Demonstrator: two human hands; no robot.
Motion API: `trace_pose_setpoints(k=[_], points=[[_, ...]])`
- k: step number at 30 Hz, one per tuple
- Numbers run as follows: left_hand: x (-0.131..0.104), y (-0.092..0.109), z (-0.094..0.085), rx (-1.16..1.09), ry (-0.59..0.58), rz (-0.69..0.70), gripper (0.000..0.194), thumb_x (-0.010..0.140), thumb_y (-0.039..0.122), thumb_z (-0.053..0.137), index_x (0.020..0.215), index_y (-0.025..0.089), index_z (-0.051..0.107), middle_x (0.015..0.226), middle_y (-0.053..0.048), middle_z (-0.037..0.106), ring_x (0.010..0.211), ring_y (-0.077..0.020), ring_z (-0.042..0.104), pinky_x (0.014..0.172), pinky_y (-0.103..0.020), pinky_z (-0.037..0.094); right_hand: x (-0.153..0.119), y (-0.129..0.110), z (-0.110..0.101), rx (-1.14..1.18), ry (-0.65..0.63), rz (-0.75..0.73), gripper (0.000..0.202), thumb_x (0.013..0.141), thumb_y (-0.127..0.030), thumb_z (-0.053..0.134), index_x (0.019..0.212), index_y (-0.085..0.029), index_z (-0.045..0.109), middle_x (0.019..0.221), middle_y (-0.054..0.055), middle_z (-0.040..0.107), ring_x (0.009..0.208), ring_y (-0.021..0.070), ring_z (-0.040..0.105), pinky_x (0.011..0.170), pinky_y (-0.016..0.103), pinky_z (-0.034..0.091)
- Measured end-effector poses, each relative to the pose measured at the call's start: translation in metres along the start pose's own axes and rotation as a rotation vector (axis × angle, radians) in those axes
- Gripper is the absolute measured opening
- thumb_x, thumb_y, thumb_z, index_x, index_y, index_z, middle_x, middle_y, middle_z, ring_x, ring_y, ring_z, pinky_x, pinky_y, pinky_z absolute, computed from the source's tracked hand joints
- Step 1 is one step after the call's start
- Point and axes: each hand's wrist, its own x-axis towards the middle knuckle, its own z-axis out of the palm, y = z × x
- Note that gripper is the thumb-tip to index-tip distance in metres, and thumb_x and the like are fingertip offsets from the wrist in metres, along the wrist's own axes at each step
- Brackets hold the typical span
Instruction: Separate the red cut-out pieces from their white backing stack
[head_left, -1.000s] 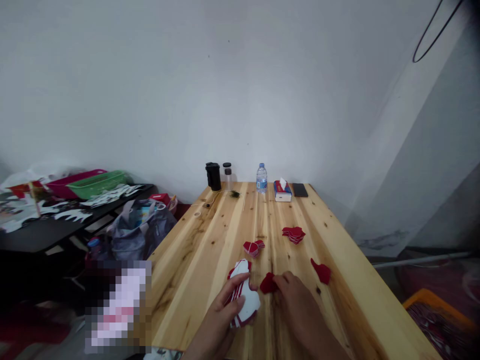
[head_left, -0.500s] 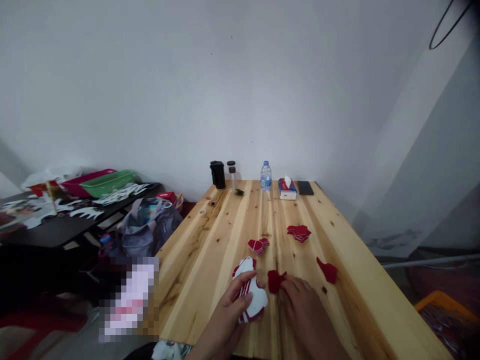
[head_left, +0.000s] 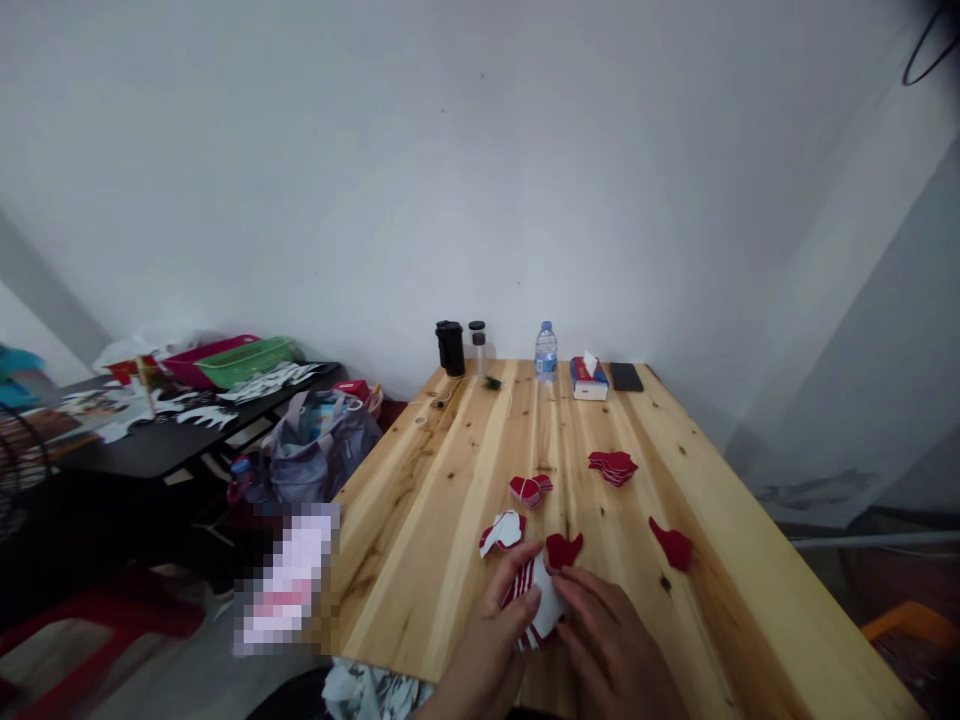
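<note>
My left hand (head_left: 499,625) grips a stack of red and white cut-out pieces (head_left: 529,592), thumb in front and fingers behind. At the stack's right side, my right hand (head_left: 600,625) is closed with its fingertips on the white top piece. Just beyond those fingertips is a dark red cut-out piece (head_left: 562,552); whether they touch it, I cannot tell. A small white-and-red pile (head_left: 504,532) lies beyond my left hand. Farther off are a tied red bundle (head_left: 530,490) and a red stack (head_left: 613,467). A single curved red piece (head_left: 673,545) lies to the right.
Along the wooden table's (head_left: 450,480) far edge stand a black cup (head_left: 450,348), a clear bottle (head_left: 478,348), a water bottle (head_left: 546,355), a tissue box (head_left: 589,380) and a dark flat object (head_left: 625,377). A grey bag (head_left: 319,455) and black table (head_left: 161,440) are left.
My right hand has moved in from the loose red piece to the stack in my left hand. The white-and-red pile beyond now shows apart from that stack. The view has turned slightly left.
</note>
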Motion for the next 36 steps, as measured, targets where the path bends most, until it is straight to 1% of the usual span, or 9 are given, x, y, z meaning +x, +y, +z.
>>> trace_pose_setpoints(k=[7, 11, 14, 16, 19, 24, 28, 32, 36], points=[[-0.006, 0.002, -0.005, 0.007, -0.035, -0.117, 0.047, 0.082, 0.034, 0.07, 0.127, 0.027, 0.06, 0.118, -0.009, 0.066, 0.099, -0.023, 0.063, 0.086, -0.032, 0.046, 0.008, -0.004, -0.022, 0.153, -0.093, -0.001, 0.035, 0.093, -0.019, 0.049, 0.124, -0.03, 0.062, 0.114, 0.006, 0.068, 0.102, 0.0187, 0.064, 0.09, 0.03, 0.055], [-0.008, -0.002, 0.003, 0.01, 0.014, -0.033, 0.054, 0.079, 0.034, 0.074, 0.13, 0.029, 0.057, 0.124, -0.008, 0.063, 0.105, -0.0249, 0.061, 0.087, -0.033, 0.046, 0.003, -0.014, -0.014, 0.49, -0.026, 0.377, 0.029, 0.094, -0.035, 0.049, 0.118, -0.026, 0.063, 0.109, 0.007, 0.07, 0.098, 0.0205, 0.067, 0.085, 0.03, 0.055], [-0.007, -0.01, 0.007, 0.0, 0.043, 0.02, 0.058, 0.077, 0.033, 0.076, 0.132, 0.03, 0.056, 0.124, -0.007, 0.063, 0.107, -0.0245, 0.061, 0.087, -0.031, 0.045, -0.001, -0.025, 0.002, 0.721, 0.045, 0.691, 0.034, 0.091, -0.052, 0.05, 0.095, -0.022, 0.064, 0.083, 0.003, 0.071, 0.076, 0.0196, 0.067, 0.07, 0.027, 0.055], [-0.006, -0.015, 0.009, 0.002, 0.046, 0.028, 0.059, 0.077, 0.032, 0.076, 0.132, 0.029, 0.055, 0.124, -0.007, 0.064, 0.104, -0.0232, 0.061, 0.086, -0.03, 0.045, -0.003, -0.031, 0.009, 0.756, 0.072, 0.773, 0.037, 0.085, -0.058, 0.056, 0.083, -0.021, 0.063, 0.069, 0.0, 0.067, 0.065, 0.0182, 0.063, 0.063, 0.026, 0.052], [-0.006, -0.018, 0.008, 0.006, 0.05, 0.008, 0.06, 0.077, 0.031, 0.076, 0.132, 0.029, 0.055, 0.122, -0.007, 0.064, 0.098, -0.0218, 0.063, 0.084, -0.028, 0.046, -0.001, -0.037, 0.008, 0.782, 0.138, 0.795, 0.039, 0.083, -0.059, 0.057, 0.086, -0.021, 0.064, 0.077, 0.002, 0.07, 0.069, 0.0187, 0.064, 0.064, 0.026, 0.053], [-0.009, -0.007, 0.004, -0.034, -0.005, -0.084, 0.062, 0.076, 0.034, 0.076, 0.134, 0.025, 0.054, 0.119, -0.011, 0.066, 0.102, -0.0264, 0.064, 0.088, -0.035, 0.046, 0.003, -0.03, -0.007, 0.828, 0.154, 0.691, 0.041, 0.085, -0.055, 0.057, 0.111, -0.024, 0.064, 0.109, 0.008, 0.072, 0.102, 0.024, 0.067, 0.087, 0.032, 0.055], [-0.009, -0.005, 0.003, 0.009, 0.016, -0.03, 0.059, 0.077, 0.033, 0.075, 0.132, 0.026, 0.055, 0.123, -0.009, 0.064, 0.106, -0.027, 0.062, 0.091, -0.035, 0.045, 0.009, -0.023, -0.009, 0.863, 0.117, 0.774, 0.046, 0.079, -0.062, 0.062, 0.102, -0.022, 0.066, 0.097, 0.009, 0.074, 0.088, 0.0252, 0.07, 0.077, 0.034, 0.059], [-0.006, -0.014, 0.003, 0.053, 0.096, 0.066, 0.057, 0.078, 0.033, 0.074, 0.132, 0.03, 0.055, 0.126, -0.005, 0.063, 0.105, -0.0244, 0.062, 0.088, -0.031, 0.045, 0.005, -0.032, 0.006, 0.864, 0.137, 0.845, 0.048, 0.072, -0.067, 0.065, 0.086, -0.021, 0.066, 0.078, 0.004, 0.073, 0.077, 0.0229, 0.068, 0.07, 0.03, 0.056], [-0.006, -0.014, 0.004, 0.051, 0.095, 0.052, 0.056, 0.077, 0.032, 0.076, 0.129, 0.03, 0.057, 0.128, -0.005, 0.062, 0.106, -0.0251, 0.061, 0.086, -0.032, 0.046, -0.006, -0.034, 0.016, 0.786, 0.119, 0.818, 0.045, 0.086, -0.064, 0.049, 0.09, -0.021, 0.065, 0.08, 0.002, 0.072, 0.075, 0.0208, 0.067, 0.068, 0.028, 0.055]])
